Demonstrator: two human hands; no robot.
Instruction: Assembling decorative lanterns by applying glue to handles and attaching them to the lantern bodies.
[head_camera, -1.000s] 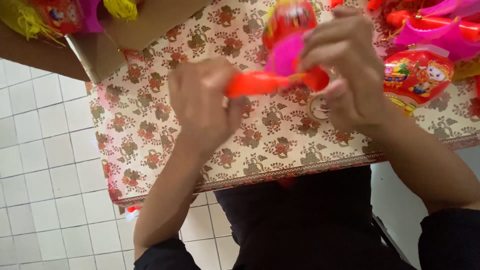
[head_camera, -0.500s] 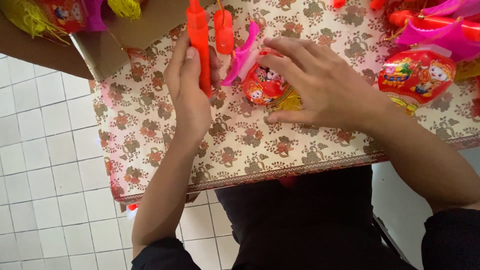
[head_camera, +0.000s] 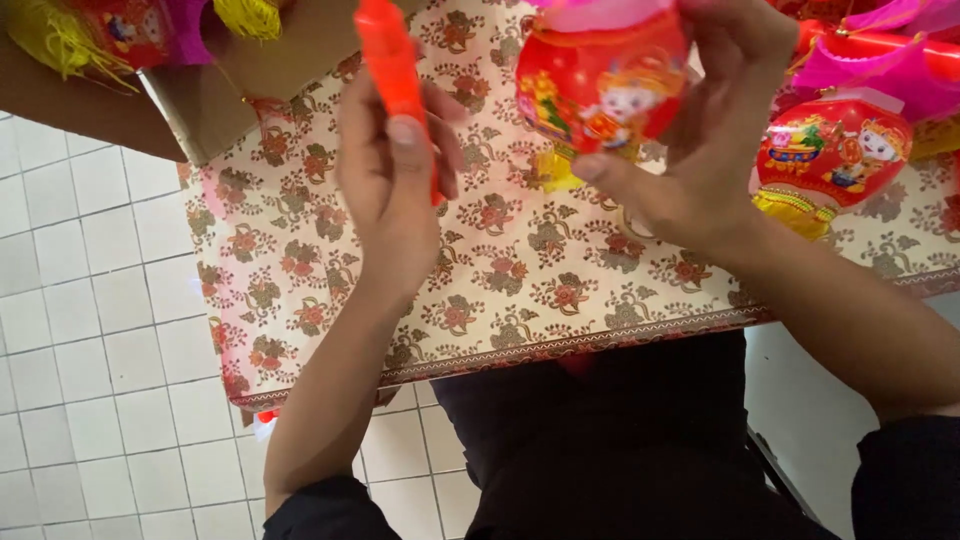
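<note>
We see a round red plastic lantern with a printed cartoon figure and a pink top held up above the table near the top of the view, in the right hand. The fingers of that hand curl over the lantern's far side and the thumb presses against its lower edge, so the grip is closed around it. A yellow tassel hangs below the lantern, just above the table.

Just beside it, the left hand holds a slim orange-red plastic stick upright and slightly tilted; the thumb lies along the stick and the fingers wrap it from behind. The stick and the lantern are apart, with a small gap between them.

Under both hands lies a table covered with a beige cloth printed with red and brown flowers. At the right on it rests a second red printed lantern with a yellow tassel, with pink plastic pieces just beyond. At the upper left stands a brown cardboard box with yellow tassels at its edge. A white tiled floor shows at the left.
</note>
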